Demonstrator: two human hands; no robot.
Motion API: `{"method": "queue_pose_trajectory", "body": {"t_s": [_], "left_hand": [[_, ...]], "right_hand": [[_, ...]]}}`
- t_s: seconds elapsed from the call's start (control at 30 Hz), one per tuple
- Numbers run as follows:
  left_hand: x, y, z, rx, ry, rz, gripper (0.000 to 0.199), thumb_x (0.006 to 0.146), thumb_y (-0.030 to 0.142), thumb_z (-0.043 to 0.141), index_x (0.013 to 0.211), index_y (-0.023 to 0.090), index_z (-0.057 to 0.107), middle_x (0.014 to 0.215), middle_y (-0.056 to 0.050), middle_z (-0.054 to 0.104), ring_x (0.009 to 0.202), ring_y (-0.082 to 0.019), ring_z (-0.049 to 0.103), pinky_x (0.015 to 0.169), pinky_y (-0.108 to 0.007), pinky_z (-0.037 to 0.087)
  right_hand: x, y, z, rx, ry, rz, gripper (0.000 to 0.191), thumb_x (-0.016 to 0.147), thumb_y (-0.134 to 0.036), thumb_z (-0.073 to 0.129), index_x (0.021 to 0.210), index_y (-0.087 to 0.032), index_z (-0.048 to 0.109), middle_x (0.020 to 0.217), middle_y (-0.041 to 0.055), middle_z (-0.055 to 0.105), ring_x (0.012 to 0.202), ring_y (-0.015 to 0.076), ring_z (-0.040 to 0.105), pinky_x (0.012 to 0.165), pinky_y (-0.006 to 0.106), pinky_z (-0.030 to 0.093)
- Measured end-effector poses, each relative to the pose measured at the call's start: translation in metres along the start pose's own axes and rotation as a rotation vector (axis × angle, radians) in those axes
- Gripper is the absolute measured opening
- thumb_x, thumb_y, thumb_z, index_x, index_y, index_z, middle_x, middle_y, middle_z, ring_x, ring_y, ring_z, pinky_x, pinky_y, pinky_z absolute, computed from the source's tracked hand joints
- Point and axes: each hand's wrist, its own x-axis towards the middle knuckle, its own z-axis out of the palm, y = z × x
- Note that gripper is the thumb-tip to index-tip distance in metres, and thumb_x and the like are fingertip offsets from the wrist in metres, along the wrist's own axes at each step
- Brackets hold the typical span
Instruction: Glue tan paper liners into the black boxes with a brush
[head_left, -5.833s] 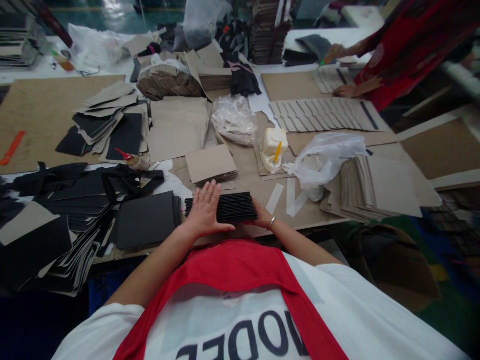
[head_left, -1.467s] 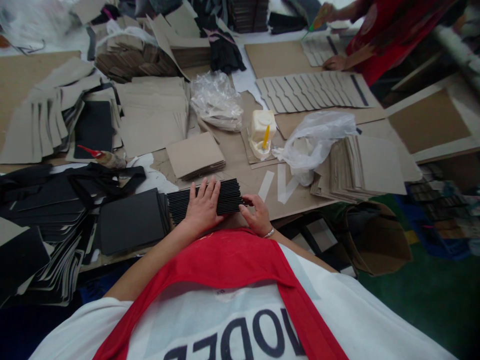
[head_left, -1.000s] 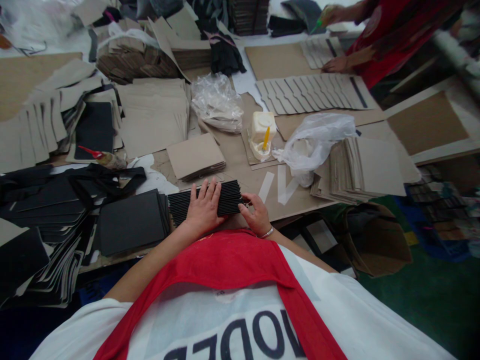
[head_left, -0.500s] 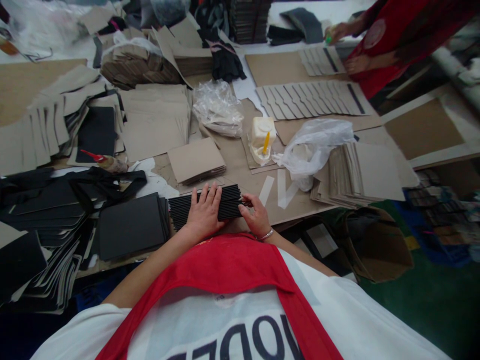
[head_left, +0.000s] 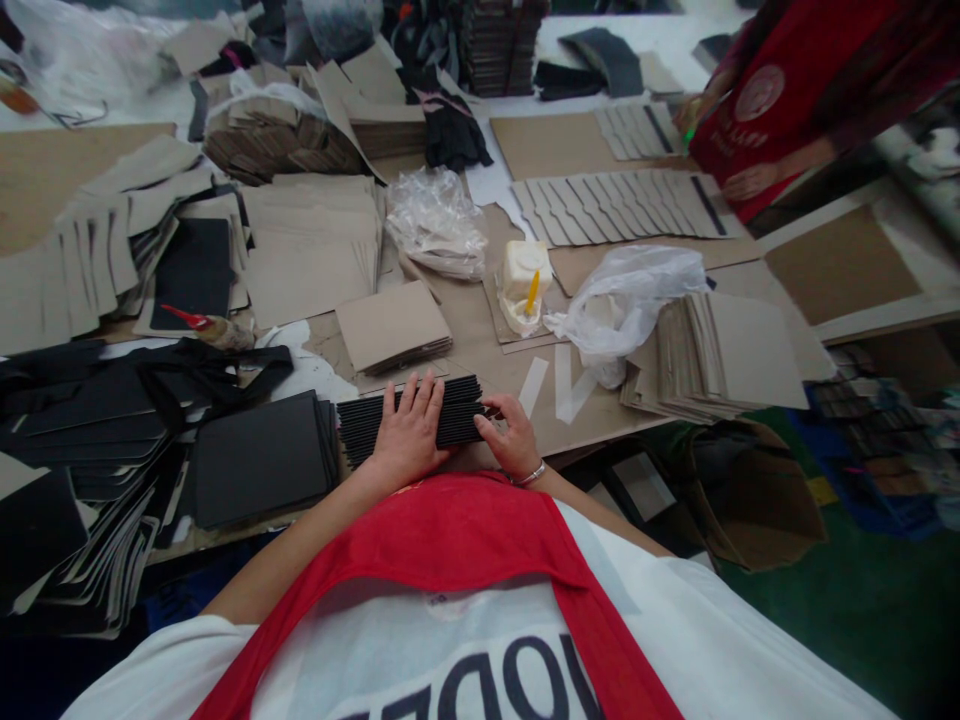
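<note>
In front of me, at the table's near edge, lies a row of thin black strips (head_left: 459,398) packed side by side, their long edges facing up. My left hand (head_left: 411,425) rests flat across the middle of the row, fingers stretched out. At the row's right end, my right hand (head_left: 511,438) is curled, with thumb and forefinger pinching the strips' ends. The fingertips' exact hold is partly hidden. Left of the row sits a stack of black boards (head_left: 262,455). Just beyond my hands lies a small stack of grey-brown boards (head_left: 394,322).
A white glue container (head_left: 526,265) with a yellow stick stands ahead. Right of it are a plastic bag (head_left: 626,300) and stacked boards (head_left: 750,345). A red-tipped bottle (head_left: 214,328) lies at left. Across the table, a co-worker in a red apron (head_left: 757,110) stands by overlapping panels (head_left: 622,205).
My hands stay at nearly the same place on the strips. The co-worker's hands have shifted to the right, away from the far panels. The view has tilted slightly.
</note>
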Motion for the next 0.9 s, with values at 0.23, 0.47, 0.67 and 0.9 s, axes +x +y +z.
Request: {"method": "queue_pose_trajectory", "body": {"t_s": [0.23, 0.47, 0.67, 0.9], "left_hand": [[-0.0005, 0.0004, 0.0014, 0.004, 0.007, -0.004, 0.096, 0.07, 0.055, 0.057, 0.145, 0.007, 0.02, 0.152, -0.017, 0.015, 0.141, -0.034, 0.01, 0.111, -0.053, 0.002], [-0.0014, -0.0001, 0.0021, 0.002, 0.0, 0.002, 0.098, 0.068, 0.055, 0.058, 0.145, 0.008, 0.02, 0.153, -0.017, 0.014, 0.14, -0.034, 0.01, 0.111, -0.053, 0.002], [-0.0018, 0.0011, 0.001, 0.003, 0.002, -0.001, 0.096, 0.069, 0.054, 0.058, 0.145, 0.008, 0.021, 0.153, -0.016, 0.014, 0.141, -0.033, 0.009, 0.112, -0.053, 0.002], [-0.0025, 0.0021, 0.001, -0.002, 0.001, -0.005, 0.097, 0.069, 0.055, 0.058, 0.146, 0.008, 0.02, 0.153, -0.016, 0.015, 0.141, -0.034, 0.009, 0.112, -0.054, 0.002]], "right_hand": [[0.0011, 0.0008, 0.0016, -0.032, -0.015, -0.059, 0.02, 0.08, -0.032, 0.058, 0.097, -0.023, 0.054, 0.113, 0.0089, 0.055, 0.107, 0.0211, 0.052, 0.084, 0.04, 0.048], [0.0021, -0.0002, 0.0009, -0.037, 0.002, -0.091, 0.017, 0.08, -0.033, 0.057, 0.094, -0.022, 0.054, 0.102, 0.0076, 0.058, 0.102, 0.0207, 0.054, 0.085, 0.039, 0.047], [0.0004, 0.0022, 0.0, 0.004, -0.004, -0.065, 0.028, 0.079, -0.036, 0.058, 0.102, -0.022, 0.051, 0.101, 0.0073, 0.058, 0.097, 0.02, 0.055, 0.086, 0.039, 0.047], [0.0031, 0.0055, 0.0027, 0.059, 0.014, 0.002, 0.048, 0.079, -0.04, 0.058, 0.121, -0.021, 0.043, 0.099, 0.0065, 0.057, 0.09, 0.0182, 0.056, 0.086, 0.038, 0.049]]}}
